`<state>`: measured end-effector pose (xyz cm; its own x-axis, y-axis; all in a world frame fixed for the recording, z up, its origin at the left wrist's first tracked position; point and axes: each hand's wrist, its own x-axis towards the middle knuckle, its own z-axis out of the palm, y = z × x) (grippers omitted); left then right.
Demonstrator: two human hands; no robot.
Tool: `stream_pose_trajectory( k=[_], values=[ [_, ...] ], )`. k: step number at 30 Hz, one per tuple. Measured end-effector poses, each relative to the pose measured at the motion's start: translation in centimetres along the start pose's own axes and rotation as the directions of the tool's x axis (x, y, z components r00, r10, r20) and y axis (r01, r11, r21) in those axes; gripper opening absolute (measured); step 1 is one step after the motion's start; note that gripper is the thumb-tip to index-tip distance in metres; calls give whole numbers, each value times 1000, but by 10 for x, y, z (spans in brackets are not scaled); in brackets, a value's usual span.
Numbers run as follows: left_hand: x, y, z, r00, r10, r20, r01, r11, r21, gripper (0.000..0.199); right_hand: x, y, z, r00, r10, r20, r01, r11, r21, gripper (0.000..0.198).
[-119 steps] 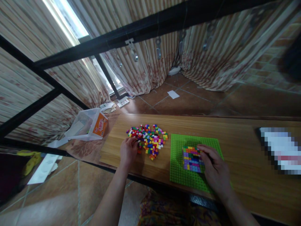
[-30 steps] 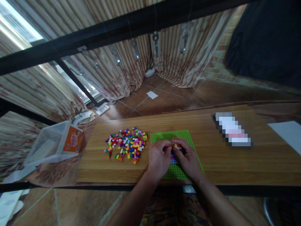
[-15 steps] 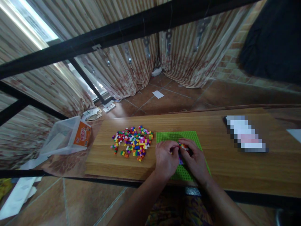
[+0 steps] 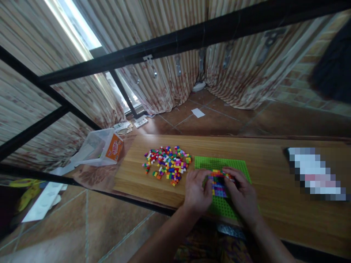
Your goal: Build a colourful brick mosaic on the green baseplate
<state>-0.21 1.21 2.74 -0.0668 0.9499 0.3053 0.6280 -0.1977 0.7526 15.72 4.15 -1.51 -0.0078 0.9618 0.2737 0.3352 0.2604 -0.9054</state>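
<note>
A multicoloured toy-brick build (image 4: 219,191), purple and blue toward me with an orange and red row at its far side, is on or just above the green studded baseplate (image 4: 219,212). My left hand (image 4: 197,191) is closed at its left edge, thumb and fingers against the bricks. On the opposite side my right hand (image 4: 242,195) is closed too, thumb pressing the far right part of the build. Parts of the build are hidden behind both hands. Left of the plate lies a loose pile of small coloured bricks (image 4: 171,166).
The wooden table (image 4: 148,193) carries a phone-like blurred object (image 4: 315,173) at right. A clear plastic box (image 4: 94,155) with an orange label stands beyond its left end. A black metal bar (image 4: 175,42) crosses above, before striped curtains (image 4: 170,91). White paper (image 4: 197,113) lies on the floor.
The camera view has turned, so the scene sits farther right and tilted. My hands have spread slightly apart, and more of the brick build shows between them.
</note>
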Motion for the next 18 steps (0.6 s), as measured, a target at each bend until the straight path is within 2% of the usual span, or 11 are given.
stream_pose_trajectory(
  k=[4, 6, 9, 13, 18],
  values=[
    [-9, -33, -30, 999, -12, -47, 21, 982, 186, 21, 0, 1, 0, 1000, -5, -3, 5, 1000, -8, 23],
    [-8, -48, -44, 996, -50, -76, 70, 954, 290, 21, 0, 1, 1, 1000, -7, -9, 7, 1000, -12, 22],
    [-4, -62, -56, 997, -60, -53, 77, 900, 429, 25, 0, 2, 1, 1000, -4, -16, 4, 1000, -10, 22],
    [2, -65, -59, 999, -49, -10, 46, 839, 542, 24, 0, 0, 1, 1000, -7, -17, 7, 1000, -16, 22],
    [6, -57, -55, 999, -47, -6, 42, 831, 555, 20, 0, -2, 1, 1000, -6, -20, 5, 1000, -29, 22]
  ],
)
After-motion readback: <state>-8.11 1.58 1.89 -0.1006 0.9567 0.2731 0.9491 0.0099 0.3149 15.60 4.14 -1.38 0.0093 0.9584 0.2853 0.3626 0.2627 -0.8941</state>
